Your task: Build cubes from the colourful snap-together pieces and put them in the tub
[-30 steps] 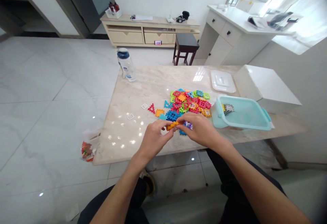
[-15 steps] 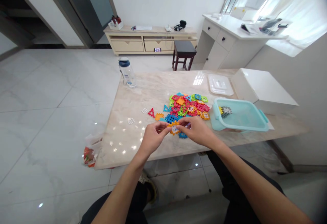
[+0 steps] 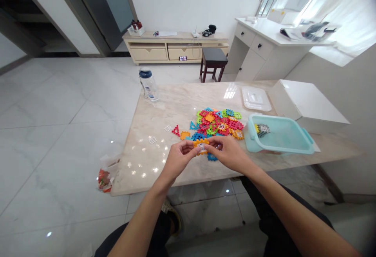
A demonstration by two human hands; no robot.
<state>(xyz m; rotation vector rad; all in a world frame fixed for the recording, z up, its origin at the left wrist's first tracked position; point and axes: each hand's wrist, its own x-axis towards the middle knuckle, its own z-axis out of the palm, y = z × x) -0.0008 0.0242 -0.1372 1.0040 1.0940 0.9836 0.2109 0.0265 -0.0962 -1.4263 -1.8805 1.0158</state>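
Both hands pinch one orange toothed building piece (image 3: 201, 142) that has a white window-grid insert in its middle. My left hand (image 3: 179, 156) grips its left side, thumb in front and fingers behind. On the opposite edge, my right hand (image 3: 227, 152) presses with its thumb near the insert. Just beyond lies a heap of colourful interlocking pieces (image 3: 219, 122), red, green, blue and orange. A blue piece (image 3: 212, 157) shows under my right hand. Left of the heap are a red triangle piece (image 3: 175, 130), an orange square piece (image 3: 185, 135) and two white window inserts (image 3: 152, 140).
A turquoise bin (image 3: 280, 147) holding a few grey and yellow pieces stands at the right. Behind it are a clear lid (image 3: 256, 98) and a white box (image 3: 314, 98). A water bottle (image 3: 150, 87) stands at the marble table's (image 3: 164, 104) far left corner.
The orange piece has tilted between my fingers and looks flatter now. Both hands keep their grip. The whole view has shifted slightly.
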